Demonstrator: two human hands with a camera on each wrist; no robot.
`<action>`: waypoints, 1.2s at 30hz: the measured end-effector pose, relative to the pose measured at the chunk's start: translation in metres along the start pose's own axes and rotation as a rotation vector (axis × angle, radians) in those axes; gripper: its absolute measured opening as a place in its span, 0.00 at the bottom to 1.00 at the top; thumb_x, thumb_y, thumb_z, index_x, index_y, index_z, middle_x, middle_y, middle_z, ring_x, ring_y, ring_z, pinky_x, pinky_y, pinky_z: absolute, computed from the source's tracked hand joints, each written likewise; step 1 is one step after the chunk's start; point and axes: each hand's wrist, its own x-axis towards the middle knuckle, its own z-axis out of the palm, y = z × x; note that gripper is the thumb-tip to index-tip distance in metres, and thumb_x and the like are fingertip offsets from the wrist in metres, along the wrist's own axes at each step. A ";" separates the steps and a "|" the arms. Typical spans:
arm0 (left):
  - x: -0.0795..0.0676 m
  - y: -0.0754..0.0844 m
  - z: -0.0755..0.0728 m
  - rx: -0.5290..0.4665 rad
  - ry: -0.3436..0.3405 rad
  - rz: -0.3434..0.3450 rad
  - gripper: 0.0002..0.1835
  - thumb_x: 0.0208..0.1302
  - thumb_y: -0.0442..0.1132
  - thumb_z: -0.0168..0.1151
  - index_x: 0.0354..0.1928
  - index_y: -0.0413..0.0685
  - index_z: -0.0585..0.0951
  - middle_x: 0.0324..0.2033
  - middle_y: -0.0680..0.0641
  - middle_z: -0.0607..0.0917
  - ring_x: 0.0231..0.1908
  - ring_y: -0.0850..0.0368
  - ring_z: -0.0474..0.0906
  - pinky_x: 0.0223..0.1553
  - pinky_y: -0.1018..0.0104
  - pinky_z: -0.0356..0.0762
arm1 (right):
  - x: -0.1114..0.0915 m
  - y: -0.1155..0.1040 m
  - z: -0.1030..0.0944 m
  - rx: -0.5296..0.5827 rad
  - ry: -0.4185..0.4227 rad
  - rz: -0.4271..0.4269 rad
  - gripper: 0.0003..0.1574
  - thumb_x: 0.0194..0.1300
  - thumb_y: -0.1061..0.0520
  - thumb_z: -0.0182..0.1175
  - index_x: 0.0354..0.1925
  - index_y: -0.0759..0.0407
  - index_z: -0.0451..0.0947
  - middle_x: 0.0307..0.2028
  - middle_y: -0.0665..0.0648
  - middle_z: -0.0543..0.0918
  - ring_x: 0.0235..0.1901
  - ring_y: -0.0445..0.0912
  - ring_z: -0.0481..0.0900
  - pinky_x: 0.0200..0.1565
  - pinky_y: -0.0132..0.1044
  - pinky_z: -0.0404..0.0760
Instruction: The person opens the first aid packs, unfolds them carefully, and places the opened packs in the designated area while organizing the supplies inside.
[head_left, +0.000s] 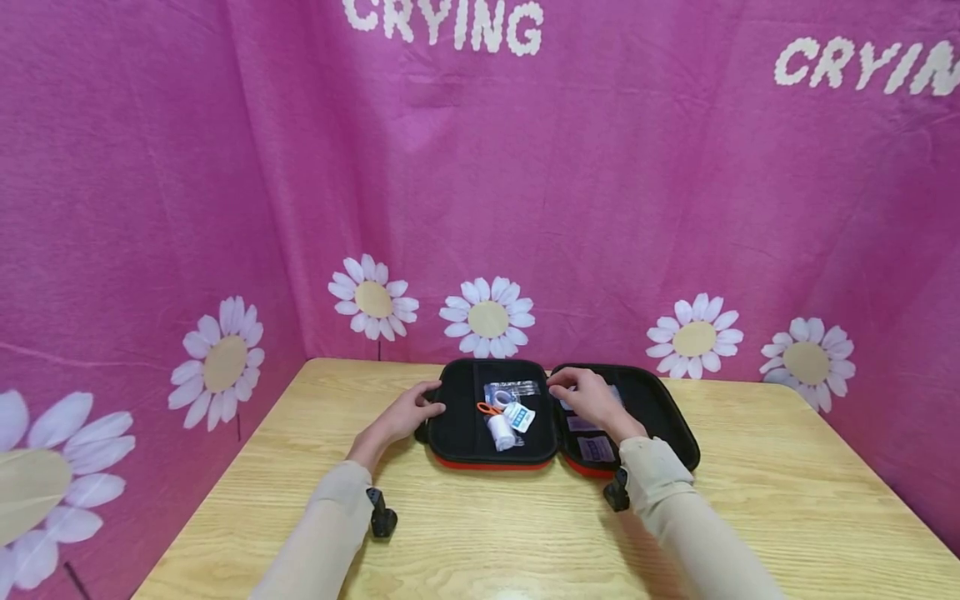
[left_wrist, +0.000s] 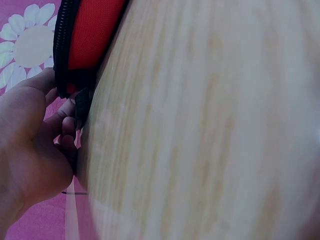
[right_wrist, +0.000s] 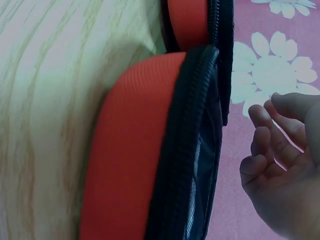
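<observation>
A red and black zippered case (head_left: 452, 421) lies unfolded on the table. At its left end my left hand (head_left: 402, 415) grips the rim, thumb on the edge and fingers curled beneath, near a black strap (left_wrist: 81, 105). The left half carries orange-handled scissors (head_left: 489, 408), a white roll (head_left: 500, 433), a ring-shaped roll (head_left: 503, 397) and a white packet with blue print (head_left: 519, 417). Over the right half, near the hinge, hovers my right hand (head_left: 591, 400); its fingers are loosely bent with nothing visible between them. Flat packets (head_left: 596, 449) lie below it, partly hidden by that hand.
The case stands towards the back of a wooden table (head_left: 480, 525). Behind and to the left hangs a pink cloth (head_left: 585, 208) with daisies and white lettering. Small black devices are strapped at both wrists.
</observation>
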 end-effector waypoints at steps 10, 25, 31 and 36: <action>0.001 -0.001 0.000 -0.007 0.009 0.012 0.31 0.70 0.43 0.60 0.72 0.45 0.67 0.40 0.40 0.81 0.44 0.51 0.78 0.53 0.52 0.74 | 0.004 -0.004 0.013 0.005 -0.033 -0.021 0.13 0.66 0.59 0.61 0.46 0.64 0.84 0.43 0.61 0.86 0.40 0.52 0.81 0.43 0.42 0.78; 0.001 0.000 0.000 -0.004 0.008 0.019 0.31 0.70 0.44 0.60 0.72 0.46 0.67 0.42 0.40 0.81 0.46 0.51 0.78 0.55 0.51 0.74 | 0.002 -0.004 0.033 -0.027 -0.040 -0.009 0.14 0.64 0.59 0.62 0.46 0.63 0.84 0.41 0.60 0.87 0.44 0.53 0.82 0.54 0.52 0.77; -0.001 0.001 0.000 -0.011 0.007 0.017 0.31 0.71 0.43 0.60 0.72 0.45 0.67 0.42 0.40 0.81 0.46 0.50 0.79 0.56 0.50 0.74 | 0.005 -0.007 0.038 -0.050 -0.061 -0.029 0.15 0.64 0.59 0.63 0.47 0.64 0.84 0.40 0.60 0.87 0.44 0.53 0.82 0.54 0.52 0.77; -0.001 0.002 -0.001 -0.010 0.005 0.012 0.31 0.71 0.43 0.60 0.73 0.46 0.66 0.43 0.39 0.81 0.47 0.50 0.79 0.56 0.50 0.74 | 0.006 -0.008 0.041 -0.059 -0.088 -0.007 0.15 0.63 0.60 0.64 0.48 0.63 0.84 0.40 0.59 0.86 0.43 0.51 0.82 0.54 0.51 0.78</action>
